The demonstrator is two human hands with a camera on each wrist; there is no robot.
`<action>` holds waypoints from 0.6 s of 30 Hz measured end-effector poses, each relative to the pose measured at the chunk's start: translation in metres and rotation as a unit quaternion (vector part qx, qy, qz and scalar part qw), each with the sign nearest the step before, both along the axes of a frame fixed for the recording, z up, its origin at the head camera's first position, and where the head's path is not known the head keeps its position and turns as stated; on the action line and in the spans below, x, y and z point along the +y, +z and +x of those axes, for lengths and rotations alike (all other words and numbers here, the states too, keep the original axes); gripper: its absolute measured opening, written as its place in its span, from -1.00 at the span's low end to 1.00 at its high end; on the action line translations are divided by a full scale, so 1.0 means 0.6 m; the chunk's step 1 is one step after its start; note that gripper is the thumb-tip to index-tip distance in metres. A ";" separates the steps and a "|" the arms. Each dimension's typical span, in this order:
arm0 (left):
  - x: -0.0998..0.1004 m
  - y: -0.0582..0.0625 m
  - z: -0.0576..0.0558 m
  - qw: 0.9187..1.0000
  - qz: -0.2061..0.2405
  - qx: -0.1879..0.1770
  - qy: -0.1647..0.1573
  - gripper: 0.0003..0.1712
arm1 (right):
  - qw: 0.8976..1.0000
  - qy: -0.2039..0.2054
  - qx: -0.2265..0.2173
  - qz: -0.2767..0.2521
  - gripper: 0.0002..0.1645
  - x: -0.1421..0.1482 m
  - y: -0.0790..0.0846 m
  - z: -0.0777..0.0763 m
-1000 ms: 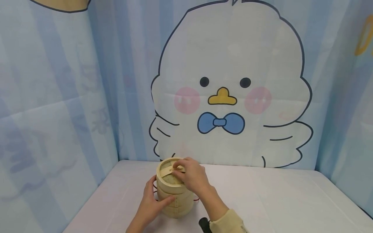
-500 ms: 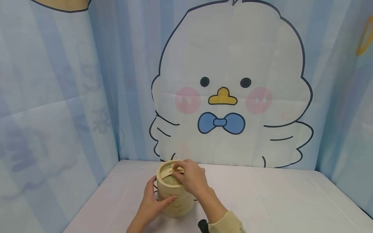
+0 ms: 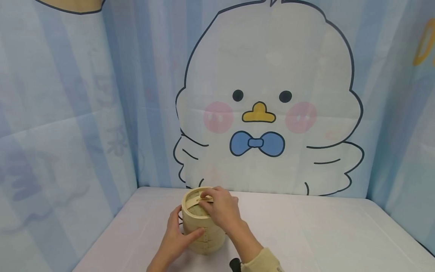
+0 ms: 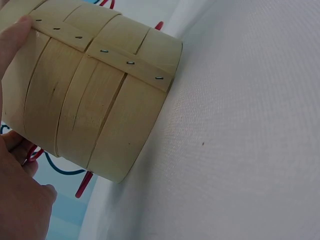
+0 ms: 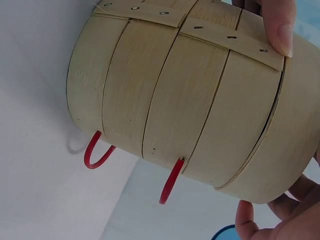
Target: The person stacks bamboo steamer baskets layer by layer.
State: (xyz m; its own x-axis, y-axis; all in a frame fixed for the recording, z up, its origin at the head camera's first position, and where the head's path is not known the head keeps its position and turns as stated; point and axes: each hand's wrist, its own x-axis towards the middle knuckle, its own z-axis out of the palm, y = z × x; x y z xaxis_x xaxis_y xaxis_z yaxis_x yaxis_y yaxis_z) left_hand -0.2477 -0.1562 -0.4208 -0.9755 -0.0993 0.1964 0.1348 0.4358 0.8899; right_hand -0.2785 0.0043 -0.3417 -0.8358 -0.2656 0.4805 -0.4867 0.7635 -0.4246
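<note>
A round bamboo steamer (image 3: pixel 205 238) of stacked tiers stands upright on the table, its lid (image 3: pixel 199 211) on top. My left hand (image 3: pixel 176 236) grips its left side, the thumb lying across the front near the stapled seam and the fingers round the far side. Above the lid my right hand (image 3: pixel 222 206) pinches the strap handle (image 3: pixel 193 202) between thumb and fingers. Red loops (image 5: pixel 171 182) stick out from the tier walls in the right wrist view. There, a narrow dark line runs between the lid's side and the tier below.
A white-covered table (image 3: pixel 306 230) spreads out around the steamer. Behind it hangs a blue-striped curtain (image 3: pixel 156 113) with a large cartoon bird print. A black rounded object (image 3: pixel 235 264) shows beside the right sleeve (image 3: pixel 263 261).
The lid and my right hand have come down slightly, so the lid sits a little lower on the tiers. My left hand holds the same place on the side.
</note>
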 end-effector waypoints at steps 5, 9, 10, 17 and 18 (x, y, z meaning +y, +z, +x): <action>-0.001 0.000 0.000 1.000 -0.002 0.001 -0.001 0.28 | 1.000 0.000 0.003 -0.001 -0.85 -0.001 0.000 0.002; -0.001 -0.001 -0.001 1.000 -0.003 0.001 -0.002 0.27 | 1.000 0.007 0.002 -0.003 -0.86 0.001 0.001 0.003; -0.001 -0.001 -0.001 1.000 -0.004 0.001 -0.003 0.27 | 1.000 0.009 0.002 -0.003 -0.86 0.001 0.001 0.004; -0.002 -0.002 -0.003 1.000 -0.007 -0.003 -0.001 0.27 | 0.999 0.028 -0.018 0.006 -0.80 0.006 0.006 0.006; -0.002 -0.002 -0.003 1.000 -0.007 -0.003 0.000 0.27 | 0.999 0.031 -0.022 0.007 -0.79 0.007 0.007 0.007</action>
State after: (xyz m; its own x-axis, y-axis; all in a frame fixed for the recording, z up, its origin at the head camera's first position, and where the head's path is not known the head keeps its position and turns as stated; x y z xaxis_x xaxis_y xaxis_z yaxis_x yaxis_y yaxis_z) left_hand -0.2495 -0.1574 -0.4222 -0.9768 -0.0963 0.1913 0.1291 0.4477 0.8848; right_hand -0.2742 0.0083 -0.3376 -0.8376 -0.3238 0.4400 -0.5144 0.7388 -0.4354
